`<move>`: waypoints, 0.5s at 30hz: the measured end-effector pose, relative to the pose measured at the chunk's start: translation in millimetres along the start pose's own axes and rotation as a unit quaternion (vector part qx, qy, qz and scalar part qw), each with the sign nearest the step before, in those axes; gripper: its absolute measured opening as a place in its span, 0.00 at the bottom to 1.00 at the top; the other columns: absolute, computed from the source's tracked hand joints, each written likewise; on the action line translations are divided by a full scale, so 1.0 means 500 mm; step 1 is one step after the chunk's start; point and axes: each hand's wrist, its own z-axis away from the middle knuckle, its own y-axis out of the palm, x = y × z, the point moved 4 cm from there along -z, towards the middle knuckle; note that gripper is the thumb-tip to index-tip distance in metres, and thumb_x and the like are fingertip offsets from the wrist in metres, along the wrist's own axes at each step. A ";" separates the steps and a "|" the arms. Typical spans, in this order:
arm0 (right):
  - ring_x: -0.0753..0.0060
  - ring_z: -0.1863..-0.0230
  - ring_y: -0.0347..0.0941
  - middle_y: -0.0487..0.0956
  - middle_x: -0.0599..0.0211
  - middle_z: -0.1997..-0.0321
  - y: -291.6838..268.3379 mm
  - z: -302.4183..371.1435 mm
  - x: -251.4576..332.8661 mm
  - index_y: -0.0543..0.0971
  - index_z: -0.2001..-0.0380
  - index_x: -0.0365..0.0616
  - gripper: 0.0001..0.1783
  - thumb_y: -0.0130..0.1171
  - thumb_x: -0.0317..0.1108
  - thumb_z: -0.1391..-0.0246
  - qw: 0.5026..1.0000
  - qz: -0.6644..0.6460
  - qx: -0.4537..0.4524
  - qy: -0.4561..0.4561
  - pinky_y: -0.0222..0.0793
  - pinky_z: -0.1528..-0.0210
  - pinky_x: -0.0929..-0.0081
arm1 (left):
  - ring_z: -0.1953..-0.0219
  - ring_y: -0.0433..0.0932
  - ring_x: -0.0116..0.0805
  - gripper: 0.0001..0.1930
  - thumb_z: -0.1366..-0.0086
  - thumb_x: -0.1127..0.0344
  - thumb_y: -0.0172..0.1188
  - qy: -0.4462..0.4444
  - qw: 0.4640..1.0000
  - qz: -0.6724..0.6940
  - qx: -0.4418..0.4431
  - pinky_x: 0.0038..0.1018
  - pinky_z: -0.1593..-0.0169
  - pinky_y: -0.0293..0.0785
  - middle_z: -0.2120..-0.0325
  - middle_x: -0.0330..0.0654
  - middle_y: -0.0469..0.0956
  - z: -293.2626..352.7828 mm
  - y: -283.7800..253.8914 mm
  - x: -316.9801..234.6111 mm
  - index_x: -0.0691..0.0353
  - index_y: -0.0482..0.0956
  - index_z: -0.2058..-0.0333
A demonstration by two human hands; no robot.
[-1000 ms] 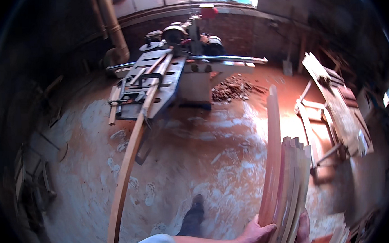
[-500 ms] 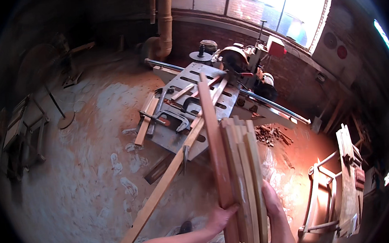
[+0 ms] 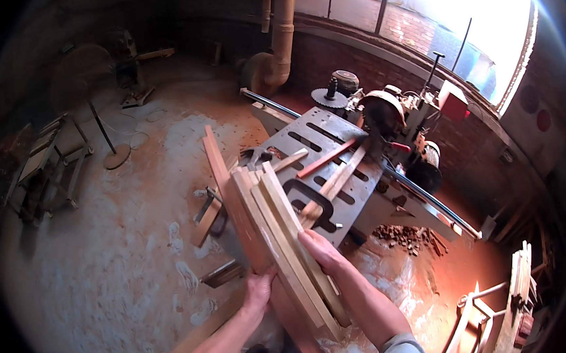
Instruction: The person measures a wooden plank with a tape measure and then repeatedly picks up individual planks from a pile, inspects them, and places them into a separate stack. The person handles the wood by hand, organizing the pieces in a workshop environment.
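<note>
Several long, straight, pale-and-reddish wooden strips (image 3: 281, 242), angled toward eleven o'clock, sit clasped between my bare left hand (image 3: 259, 289) and right hand (image 3: 319, 249); uneven side pressure could let inner strips slide free.

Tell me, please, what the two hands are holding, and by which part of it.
A bundle of wooden strips, gripped by its long outer sides, roughly midway along: left hand on the left side, right hand on the right.

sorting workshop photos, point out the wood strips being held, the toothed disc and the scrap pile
Wood strips (image 3: 281, 241), head view, middle of bundle
Toothed disc (image 3: 328, 101), head view, flat face
Scrap pile (image 3: 407, 238), head view, centre of heap
</note>
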 end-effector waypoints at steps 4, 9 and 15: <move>0.67 0.50 0.70 0.76 0.55 0.52 -0.043 -0.118 -0.010 0.71 0.48 0.31 0.35 0.46 0.56 0.40 0.999 0.018 0.044 -0.010 0.64 0.46 0.67 | 0.55 0.77 0.37 0.25 0.41 0.66 0.64 -0.017 0.999 0.022 -0.029 0.33 0.52 0.76 0.55 0.47 0.77 -0.075 0.037 0.009 0.69 0.68 0.48; 0.65 0.53 0.71 0.76 0.52 0.54 -0.065 -0.229 -0.021 0.71 0.50 0.32 0.34 0.45 0.57 0.39 0.997 0.010 0.078 -0.010 0.67 0.50 0.65 | 0.54 0.77 0.37 0.25 0.41 0.65 0.64 -0.028 0.996 0.041 -0.068 0.33 0.51 0.75 0.55 0.47 0.77 -0.151 0.065 0.013 0.69 0.68 0.47; 0.56 0.46 0.71 0.74 0.40 0.48 -0.063 -0.281 -0.013 0.67 0.46 0.26 0.40 0.50 0.58 0.42 0.989 0.113 0.095 -0.007 0.64 0.44 0.64 | 0.52 0.75 0.35 0.29 0.41 0.58 0.67 -0.019 0.993 -0.020 -0.111 0.32 0.49 0.72 0.52 0.47 0.76 -0.225 0.004 0.091 0.68 0.69 0.47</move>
